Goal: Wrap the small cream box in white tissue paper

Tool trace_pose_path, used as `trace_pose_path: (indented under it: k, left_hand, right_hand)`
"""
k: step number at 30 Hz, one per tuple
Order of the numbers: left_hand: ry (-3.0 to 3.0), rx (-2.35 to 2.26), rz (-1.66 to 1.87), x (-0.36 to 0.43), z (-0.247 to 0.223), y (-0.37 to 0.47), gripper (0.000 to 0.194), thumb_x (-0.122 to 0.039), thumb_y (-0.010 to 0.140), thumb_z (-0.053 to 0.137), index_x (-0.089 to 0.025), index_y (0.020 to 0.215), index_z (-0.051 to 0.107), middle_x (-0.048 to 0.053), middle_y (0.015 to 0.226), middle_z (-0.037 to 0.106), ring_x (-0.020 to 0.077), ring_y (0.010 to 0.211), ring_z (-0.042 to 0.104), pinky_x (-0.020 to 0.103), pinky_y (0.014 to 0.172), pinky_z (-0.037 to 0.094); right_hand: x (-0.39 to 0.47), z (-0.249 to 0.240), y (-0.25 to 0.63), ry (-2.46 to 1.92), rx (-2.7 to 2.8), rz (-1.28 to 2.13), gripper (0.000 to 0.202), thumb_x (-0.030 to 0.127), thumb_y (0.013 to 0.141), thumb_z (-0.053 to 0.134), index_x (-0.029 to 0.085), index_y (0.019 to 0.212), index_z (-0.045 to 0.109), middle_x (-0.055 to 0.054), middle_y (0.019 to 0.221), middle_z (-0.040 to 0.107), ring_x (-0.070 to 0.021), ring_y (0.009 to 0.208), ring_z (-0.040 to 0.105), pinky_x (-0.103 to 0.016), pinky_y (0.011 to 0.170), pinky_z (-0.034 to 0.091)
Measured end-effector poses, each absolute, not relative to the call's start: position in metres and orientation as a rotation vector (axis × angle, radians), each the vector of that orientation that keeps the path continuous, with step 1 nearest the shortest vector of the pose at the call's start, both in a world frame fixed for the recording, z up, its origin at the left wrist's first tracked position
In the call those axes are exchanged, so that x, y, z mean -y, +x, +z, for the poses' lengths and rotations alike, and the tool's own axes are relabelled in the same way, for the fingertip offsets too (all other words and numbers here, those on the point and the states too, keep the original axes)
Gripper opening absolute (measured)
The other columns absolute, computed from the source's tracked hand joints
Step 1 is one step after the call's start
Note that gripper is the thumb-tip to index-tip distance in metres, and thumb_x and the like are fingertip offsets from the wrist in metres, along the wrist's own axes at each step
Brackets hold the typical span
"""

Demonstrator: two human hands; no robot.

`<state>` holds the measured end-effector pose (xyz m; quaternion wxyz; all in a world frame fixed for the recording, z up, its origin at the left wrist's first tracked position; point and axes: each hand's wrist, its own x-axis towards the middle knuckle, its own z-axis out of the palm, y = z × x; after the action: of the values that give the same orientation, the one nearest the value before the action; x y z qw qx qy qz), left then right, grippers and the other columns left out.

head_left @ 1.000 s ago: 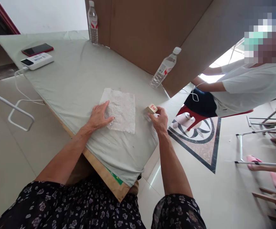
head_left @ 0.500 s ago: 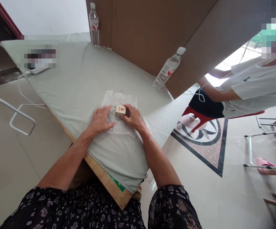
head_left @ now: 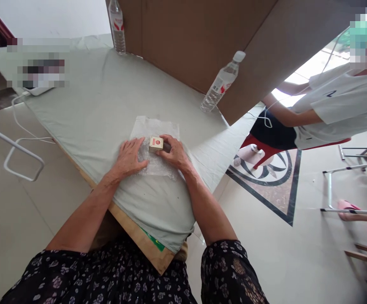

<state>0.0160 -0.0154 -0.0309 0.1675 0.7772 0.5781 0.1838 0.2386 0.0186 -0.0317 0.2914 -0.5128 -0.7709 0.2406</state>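
A small cream box [head_left: 156,143] with a red mark on its top sits over a sheet of clear bubble wrap [head_left: 154,125]. My right hand [head_left: 174,153] grips the box from its right side, between thumb and fingers. Flat on the left part of the wrap lies my left hand [head_left: 129,158], fingers stretched and thumb apart, with nothing in it. A gap separates the left hand from the box. Whether the box rests on the wrap or is held just above it, I cannot tell.
A pale cloth [head_left: 85,93] covers the table. Behind stands a large brown cardboard panel [head_left: 183,46], with one water bottle [head_left: 118,29] upright and another bottle [head_left: 223,82] before it. A white cable [head_left: 18,122] hangs at left. Another person [head_left: 335,101] sits at right.
The view has shifted slightly, so everything appears a little further left and up. The box looks slightly turned in my right hand. My left hand stays flat on the bubble wrap.
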Motion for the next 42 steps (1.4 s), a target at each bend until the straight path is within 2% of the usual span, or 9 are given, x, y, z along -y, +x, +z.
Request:
trace_pose_path:
  k: [2,7,19,23,29,33,36,39,42]
  left_hand:
    - [2.208,-1.641,0.501,0.016,-0.029,0.017,0.088,-0.041,0.078,0.063,-0.018,0.159,0.036,0.018,0.162,0.049,0.0363,0.154,0.04,0.057,0.131,0.022]
    - [2.185,-1.639,0.517,0.017,-0.028,0.018,0.087,-0.039,0.077,0.063,-0.019,0.158,0.038,0.018,0.161,0.05,0.0364,0.154,0.041,0.057,0.131,0.021]
    - [2.212,-1.648,0.518,0.016,-0.031,0.017,0.085,-0.04,0.079,0.063,-0.021,0.159,0.039,0.017,0.163,0.048,0.035,0.155,0.04,0.056,0.132,0.02]
    - [2.195,-1.621,0.607,0.014,-0.028,0.014,0.081,-0.038,0.079,0.061,-0.019,0.156,0.043,0.016,0.16,0.052,0.0349,0.152,0.043,0.054,0.13,0.026]
    - [2.041,-1.681,0.939,0.01,-0.021,0.006,0.059,-0.029,0.082,0.053,-0.017,0.139,0.061,0.011,0.144,0.066,0.0292,0.138,0.057,0.047,0.122,0.043]
    - [1.933,-1.613,1.084,0.013,-0.016,0.006,0.05,-0.029,0.081,0.054,-0.018,0.129,0.068,0.01,0.135,0.071,0.029,0.13,0.062,0.048,0.118,0.047]
    - [1.977,-1.501,1.013,0.022,-0.008,0.005,0.05,-0.034,0.083,0.057,-0.02,0.129,0.068,0.01,0.138,0.07,0.03,0.133,0.06,0.049,0.119,0.045]
    - [2.195,-1.341,0.781,0.033,-0.001,0.003,0.062,-0.044,0.079,0.071,-0.021,0.136,0.065,0.012,0.149,0.062,0.0343,0.145,0.051,0.052,0.125,0.036]
    - [2.323,-1.386,0.674,0.038,0.004,0.007,0.065,-0.04,0.073,0.081,-0.022,0.134,0.066,0.015,0.156,0.056,0.0381,0.149,0.046,0.055,0.126,0.032]
  right_hand:
    - [-0.017,-0.032,0.238,-1.392,2.035,0.634,0.061,0.033,0.083,0.074,0.025,0.14,0.056,-0.006,0.133,0.075,-0.0265,0.127,0.067,-0.047,0.114,0.046]
    - [-0.015,-0.033,0.237,-1.439,2.097,0.553,0.048,0.037,0.085,0.074,0.027,0.13,0.064,-0.006,0.133,0.075,-0.0296,0.126,0.066,-0.049,0.112,0.047]
    - [-0.011,-0.039,0.231,-1.473,2.128,0.441,0.055,0.04,0.092,0.067,0.024,0.143,0.057,-0.01,0.144,0.069,-0.0322,0.133,0.061,-0.053,0.115,0.045]
    - [-0.001,-0.03,0.238,-1.464,2.039,0.442,0.061,0.04,0.091,0.067,0.021,0.147,0.054,-0.013,0.15,0.064,-0.032,0.137,0.06,-0.053,0.116,0.045]
    - [0.064,-0.004,0.246,-1.287,2.282,0.355,0.04,0.041,0.092,0.069,0.025,0.13,0.067,-0.01,0.14,0.071,-0.0317,0.132,0.062,-0.052,0.112,0.045]
    - [0.088,-0.007,0.235,-1.282,2.505,0.149,0.028,0.02,0.094,0.066,0.02,0.121,0.071,-0.014,0.145,0.067,-0.0321,0.133,0.059,-0.051,0.111,0.042]
    - [0.081,-0.014,0.229,-1.327,2.453,0.054,0.023,0.012,0.1,0.053,0.019,0.104,0.075,-0.012,0.131,0.075,-0.0278,0.122,0.064,-0.048,0.109,0.041]
    - [0.068,-0.013,0.231,-1.334,2.327,0.099,0.021,0.019,0.103,0.055,0.022,0.096,0.075,-0.009,0.118,0.08,-0.0252,0.111,0.068,-0.045,0.102,0.044]
    - [0.05,-0.007,0.238,-1.364,2.164,0.206,0.016,0.024,0.1,0.06,0.023,0.093,0.074,-0.008,0.114,0.08,-0.025,0.106,0.07,-0.043,0.097,0.046]
